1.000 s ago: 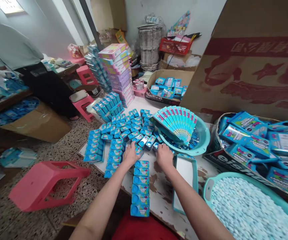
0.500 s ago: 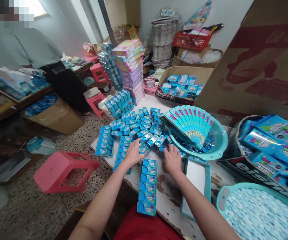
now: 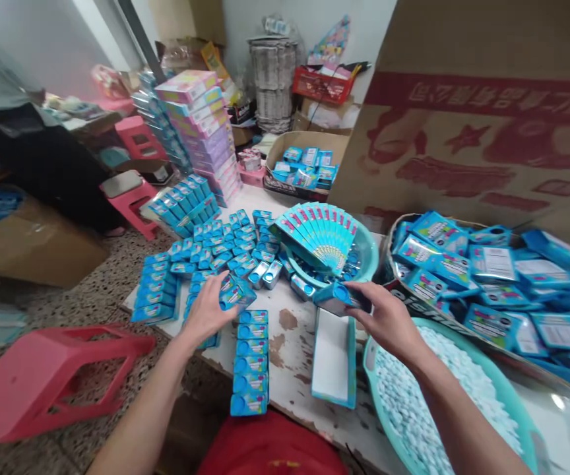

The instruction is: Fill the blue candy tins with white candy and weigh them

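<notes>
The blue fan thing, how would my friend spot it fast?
Find the huge brown cardboard with red printing. In front of it sits a round turquoise tub. The fan lies partly over the tub, its pink-marked strips spread wide, unlike the small blue boxes beside it.

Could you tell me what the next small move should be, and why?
Probably lower the blue packaging in the right hand into the open tray, since the hand grips it at the tray's far end and the tray floor looks bare.
</notes>
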Motion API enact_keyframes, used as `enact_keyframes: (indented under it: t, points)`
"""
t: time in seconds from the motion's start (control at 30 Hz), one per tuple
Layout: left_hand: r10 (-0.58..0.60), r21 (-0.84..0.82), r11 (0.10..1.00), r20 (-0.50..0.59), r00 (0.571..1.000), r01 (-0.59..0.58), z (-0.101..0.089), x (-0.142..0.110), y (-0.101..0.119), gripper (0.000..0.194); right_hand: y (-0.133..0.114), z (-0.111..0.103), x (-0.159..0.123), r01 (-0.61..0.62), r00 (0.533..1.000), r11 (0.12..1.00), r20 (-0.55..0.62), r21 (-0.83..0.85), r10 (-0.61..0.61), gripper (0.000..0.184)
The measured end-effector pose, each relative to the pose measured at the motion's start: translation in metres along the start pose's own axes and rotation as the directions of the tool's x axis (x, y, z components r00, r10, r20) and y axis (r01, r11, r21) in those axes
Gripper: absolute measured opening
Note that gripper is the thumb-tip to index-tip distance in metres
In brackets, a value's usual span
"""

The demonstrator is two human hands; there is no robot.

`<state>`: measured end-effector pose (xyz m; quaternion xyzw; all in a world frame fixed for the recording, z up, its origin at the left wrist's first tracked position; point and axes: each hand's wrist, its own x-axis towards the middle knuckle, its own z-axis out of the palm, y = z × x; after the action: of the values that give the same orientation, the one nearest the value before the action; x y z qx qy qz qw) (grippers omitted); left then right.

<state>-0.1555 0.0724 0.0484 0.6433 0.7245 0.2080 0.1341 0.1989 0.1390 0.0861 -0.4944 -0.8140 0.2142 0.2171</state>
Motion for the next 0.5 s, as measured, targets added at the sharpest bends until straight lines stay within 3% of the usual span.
enact_keyframes:
  t: [0.07,0.17,0.27,0.37,0.43,0.5]
  points:
    - [0.019,0.002,1.000,0.010,1.000,-0.019,0.002,0.001,0.007,0.068,0.007,-0.010,-0.005,-0.011,0.992,0.998,0.127,-0.060,0.018,0.039]
    - [0.031,-0.005,1.000,0.013,0.999,-0.031,0.005,0.002,0.020,0.068,0.012,0.002,-0.003,-0.047,0.969,0.989,0.236,-0.138,0.079,0.042]
    - [0.077,-0.026,0.997,0.006,0.997,-0.077,0.004,0.002,0.036,0.067,0.015,0.022,-0.001,-0.052,0.976,0.985,0.201,-0.165,0.085,0.044]
    - [0.158,-0.065,0.985,0.005,0.987,-0.158,-0.002,-0.001,0.059,0.065,0.025,0.036,-0.006,-0.022,0.993,0.997,0.116,-0.068,0.030,0.050]
    - [0.238,-0.116,0.966,0.052,0.970,-0.231,-0.005,-0.005,0.078,0.068,0.037,0.041,-0.013,-0.074,0.994,0.996,0.084,0.051,0.069,0.065]
    - [0.344,-0.202,0.929,0.156,0.926,-0.311,-0.004,-0.009,0.101,0.074,0.050,0.045,-0.020,-0.148,0.984,0.975,0.121,0.167,0.128,0.079]
